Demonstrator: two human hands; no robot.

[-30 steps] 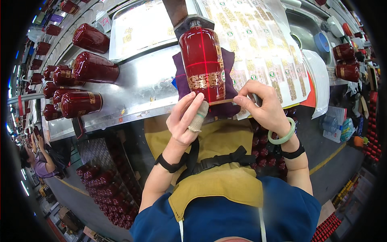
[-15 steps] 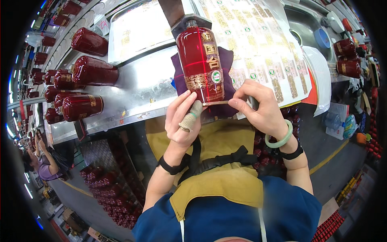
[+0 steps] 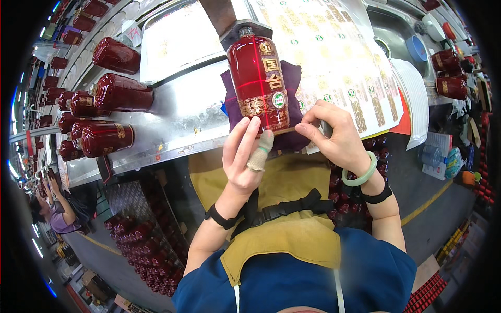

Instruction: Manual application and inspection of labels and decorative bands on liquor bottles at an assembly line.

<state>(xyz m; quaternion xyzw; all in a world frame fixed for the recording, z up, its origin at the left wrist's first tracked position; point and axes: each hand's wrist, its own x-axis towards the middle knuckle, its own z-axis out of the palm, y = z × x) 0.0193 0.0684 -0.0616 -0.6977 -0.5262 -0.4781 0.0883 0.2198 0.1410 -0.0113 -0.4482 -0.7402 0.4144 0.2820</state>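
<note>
"What could go wrong?"

"The red bottle (image 3: 244, 68), lying on purple cloth (image 3: 292, 78) on the desk (image 3: 177, 96), could roll if the left hand (image 3: 244, 161) slips; its fingertips touch the base, whether gripping I cannot tell"

"And the right hand (image 3: 335, 134)?"

"Seemingly pinching a thin tan strip (image 3: 286, 130); a jerk could skew it"

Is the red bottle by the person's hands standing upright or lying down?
Lying down: the bottle stretches lengthwise over a purple cloth, neck toward the metal bracket, base toward the left hand and right hand.
</note>
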